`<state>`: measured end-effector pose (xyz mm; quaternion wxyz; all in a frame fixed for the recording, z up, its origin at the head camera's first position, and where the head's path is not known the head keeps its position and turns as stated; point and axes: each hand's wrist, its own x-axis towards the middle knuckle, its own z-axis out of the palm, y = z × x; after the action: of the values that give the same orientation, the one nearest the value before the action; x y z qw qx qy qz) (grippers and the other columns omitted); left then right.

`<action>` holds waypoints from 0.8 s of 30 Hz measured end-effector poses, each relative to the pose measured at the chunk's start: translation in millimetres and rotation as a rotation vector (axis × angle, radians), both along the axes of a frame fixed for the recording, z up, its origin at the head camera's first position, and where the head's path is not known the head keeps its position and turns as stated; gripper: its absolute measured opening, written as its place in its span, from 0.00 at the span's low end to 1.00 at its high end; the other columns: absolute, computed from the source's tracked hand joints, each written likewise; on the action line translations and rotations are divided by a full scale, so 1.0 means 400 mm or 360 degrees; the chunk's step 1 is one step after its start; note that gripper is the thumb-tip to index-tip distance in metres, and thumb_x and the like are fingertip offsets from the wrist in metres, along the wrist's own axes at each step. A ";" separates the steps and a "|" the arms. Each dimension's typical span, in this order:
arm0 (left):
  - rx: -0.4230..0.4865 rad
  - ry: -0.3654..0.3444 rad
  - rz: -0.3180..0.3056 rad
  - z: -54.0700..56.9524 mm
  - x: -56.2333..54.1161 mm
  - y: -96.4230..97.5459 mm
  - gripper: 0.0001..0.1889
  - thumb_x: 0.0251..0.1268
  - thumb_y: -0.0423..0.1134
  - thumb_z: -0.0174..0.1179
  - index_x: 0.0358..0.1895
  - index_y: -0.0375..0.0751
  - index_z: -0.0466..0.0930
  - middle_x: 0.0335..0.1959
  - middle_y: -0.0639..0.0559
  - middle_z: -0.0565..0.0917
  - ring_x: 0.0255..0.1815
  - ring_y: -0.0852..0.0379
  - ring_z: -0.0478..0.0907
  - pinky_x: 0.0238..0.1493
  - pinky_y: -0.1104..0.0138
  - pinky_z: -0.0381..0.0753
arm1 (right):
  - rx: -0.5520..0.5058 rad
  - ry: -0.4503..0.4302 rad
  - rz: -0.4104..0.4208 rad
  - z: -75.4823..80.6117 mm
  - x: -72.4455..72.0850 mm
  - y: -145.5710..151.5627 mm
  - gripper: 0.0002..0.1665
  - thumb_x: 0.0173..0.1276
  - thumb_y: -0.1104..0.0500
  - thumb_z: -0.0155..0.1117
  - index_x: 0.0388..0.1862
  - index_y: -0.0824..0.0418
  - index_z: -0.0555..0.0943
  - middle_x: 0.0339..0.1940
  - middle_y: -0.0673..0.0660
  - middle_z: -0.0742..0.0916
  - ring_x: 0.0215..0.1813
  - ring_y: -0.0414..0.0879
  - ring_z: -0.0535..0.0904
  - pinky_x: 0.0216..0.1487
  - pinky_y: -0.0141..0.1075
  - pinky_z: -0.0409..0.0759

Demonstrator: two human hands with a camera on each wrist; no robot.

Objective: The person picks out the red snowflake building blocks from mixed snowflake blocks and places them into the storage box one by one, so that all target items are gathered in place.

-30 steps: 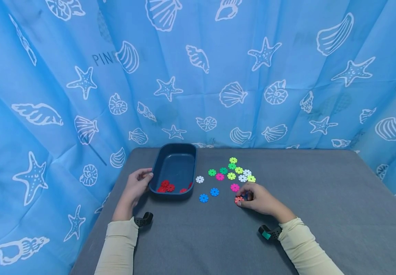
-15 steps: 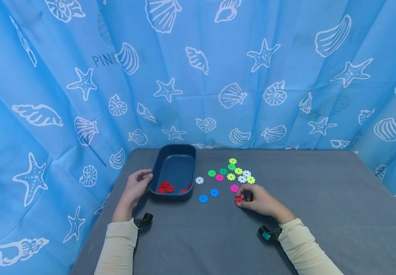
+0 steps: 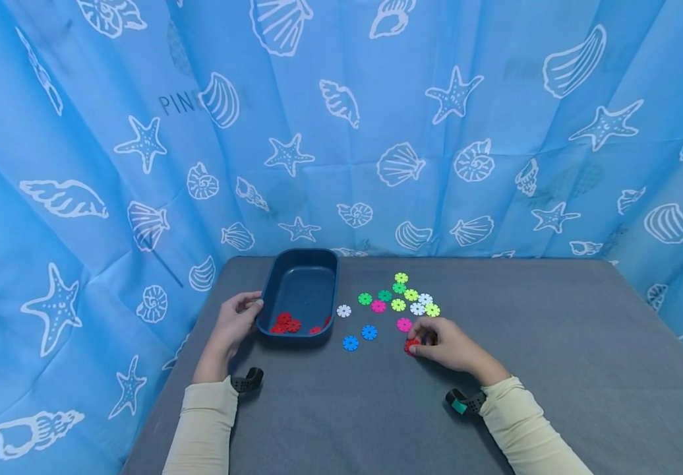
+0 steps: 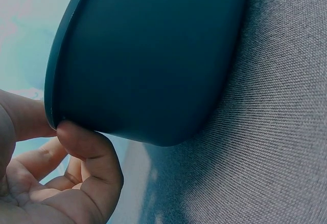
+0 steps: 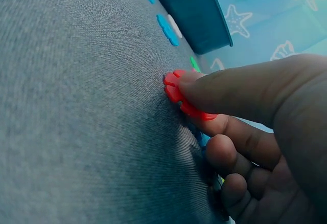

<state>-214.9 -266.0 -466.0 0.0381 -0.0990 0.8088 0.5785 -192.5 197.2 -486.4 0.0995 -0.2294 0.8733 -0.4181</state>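
My left hand (image 3: 236, 323) pinches the rim of a dark blue tray (image 3: 301, 338) at its near left corner, thumb on one side and curled fingers on the other in the left wrist view. Several red notched discs (image 3: 285, 323) lie at the tray's near end. My right hand (image 3: 445, 343) pinches another red notched disc (image 5: 191, 103) between thumb and fingers, close over the cloth. In the right wrist view the thumb covers part of that disc. Just beyond this hand is a pink disc (image 3: 404, 324); a blue disc (image 5: 205, 139) shows partly behind the fingers.
Between tray and right hand lie two blue discs (image 3: 368, 332) and a white disc (image 3: 344, 311). Farther back are several green, yellow, pink and white ones, such as a yellow disc (image 3: 398, 305). A grey cloth (image 3: 341, 409) covers the table; a blue shell-print curtain (image 3: 341, 132) hangs behind it.
The red disc by my right hand has tilted up, and the thumb now overlaps it more. My left hand and the tray stay in place.
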 end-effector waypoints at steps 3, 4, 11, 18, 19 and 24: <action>0.0001 -0.0002 0.0000 0.000 0.000 0.000 0.22 0.86 0.45 0.53 0.75 0.42 0.74 0.61 0.38 0.78 0.54 0.48 0.78 0.52 0.62 0.83 | -0.0015 -0.0006 0.0009 0.000 -0.001 0.000 0.08 0.70 0.62 0.75 0.43 0.59 0.84 0.36 0.52 0.85 0.37 0.43 0.78 0.37 0.34 0.77; 0.0003 -0.0004 0.0000 0.000 -0.001 0.000 0.22 0.86 0.45 0.53 0.75 0.42 0.74 0.61 0.38 0.78 0.55 0.48 0.78 0.52 0.62 0.83 | -0.0019 -0.0007 0.0013 0.000 -0.001 0.001 0.07 0.70 0.62 0.74 0.43 0.59 0.84 0.36 0.52 0.85 0.37 0.43 0.78 0.37 0.34 0.77; 0.0004 -0.0004 0.0001 -0.001 -0.002 -0.001 0.22 0.85 0.45 0.54 0.75 0.43 0.74 0.62 0.38 0.78 0.55 0.47 0.78 0.51 0.63 0.83 | -0.0054 -0.0028 0.0032 0.003 0.001 0.001 0.06 0.71 0.62 0.73 0.44 0.60 0.84 0.36 0.53 0.86 0.38 0.43 0.79 0.38 0.34 0.78; 0.0008 0.0003 -0.0003 -0.001 -0.003 0.000 0.22 0.85 0.45 0.54 0.75 0.42 0.74 0.62 0.38 0.78 0.55 0.48 0.79 0.52 0.63 0.84 | -0.0091 -0.0042 0.0044 0.004 0.003 0.002 0.06 0.72 0.62 0.72 0.44 0.61 0.84 0.36 0.54 0.85 0.37 0.43 0.78 0.37 0.33 0.77; 0.0011 0.0004 -0.0003 -0.001 -0.003 0.000 0.22 0.85 0.45 0.54 0.75 0.42 0.74 0.62 0.38 0.78 0.55 0.48 0.79 0.52 0.63 0.84 | -0.0096 -0.0042 0.0046 0.004 0.003 0.002 0.06 0.72 0.62 0.72 0.44 0.61 0.84 0.36 0.54 0.85 0.37 0.43 0.78 0.37 0.33 0.77; 0.0008 0.0003 0.0000 -0.001 -0.003 -0.001 0.22 0.85 0.45 0.54 0.74 0.42 0.74 0.63 0.38 0.78 0.55 0.48 0.79 0.52 0.63 0.84 | -0.0123 -0.0057 0.0043 0.006 0.002 0.000 0.06 0.73 0.62 0.72 0.44 0.61 0.84 0.36 0.55 0.86 0.36 0.43 0.78 0.36 0.33 0.77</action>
<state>-216.0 -266.6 -466.5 0.0378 -0.0984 0.8073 0.5806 -191.8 197.4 -484.0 0.1118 -0.2373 0.8515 -0.4540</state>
